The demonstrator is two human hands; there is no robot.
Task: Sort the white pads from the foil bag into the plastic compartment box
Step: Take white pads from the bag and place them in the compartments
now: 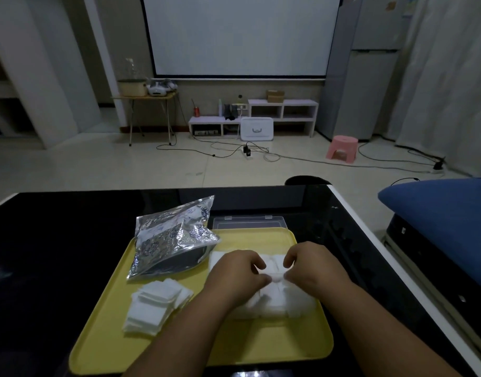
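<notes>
On a yellow tray [103, 338] stands the plastic compartment box [302, 306], filled with white pads. My left hand [238, 276] and my right hand [313, 268] are both over the box, fingers curled, pinching a white pad [274, 277] between them at the box's middle. A loose pile of white pads [155, 303] lies on the tray's left side. The open foil bag [174, 238] lies at the tray's far left corner, its mouth facing the box. My hands hide most of the compartments.
The box's clear lid [249, 223] lies beyond the tray's far edge on the black glossy table [57, 240]. The table's white edge runs along the right. A blue cushion [440, 202] sits to the right of the table.
</notes>
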